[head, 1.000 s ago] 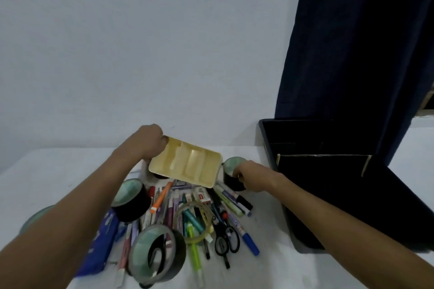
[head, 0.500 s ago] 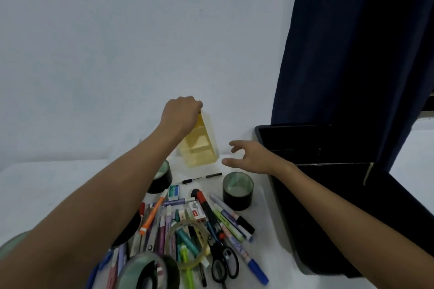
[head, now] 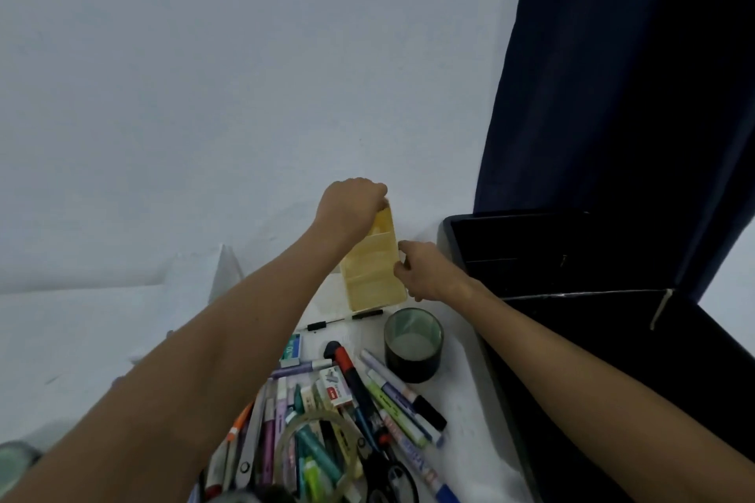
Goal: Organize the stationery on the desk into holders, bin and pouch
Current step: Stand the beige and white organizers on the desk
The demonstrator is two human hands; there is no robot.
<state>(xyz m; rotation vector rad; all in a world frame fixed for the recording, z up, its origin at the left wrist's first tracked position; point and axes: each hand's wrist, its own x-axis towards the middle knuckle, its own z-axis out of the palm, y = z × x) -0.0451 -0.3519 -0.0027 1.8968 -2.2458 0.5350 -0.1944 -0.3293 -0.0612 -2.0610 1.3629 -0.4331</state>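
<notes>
Plain pale wall (head: 204, 94) behind white desk (head: 81, 331); dark navy curtain (head: 633, 73) at right.

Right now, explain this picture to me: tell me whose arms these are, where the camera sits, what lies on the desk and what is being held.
There is no machine here. A person wears a wide-angle camera on the head, so you look forward and down along their own two bare arms. The left hand grips the top of a yellow holder with compartments, standing near the wall. The right hand touches the holder's right side, seemingly steadying it; how its fingers lie is unclear. The holder looks empty.

On the white desk lies a heap of markers, scissors, a clear tape ring and a dark tape roll. A thin black pen lies in front of the holder. A black bin stands to the right.
</notes>
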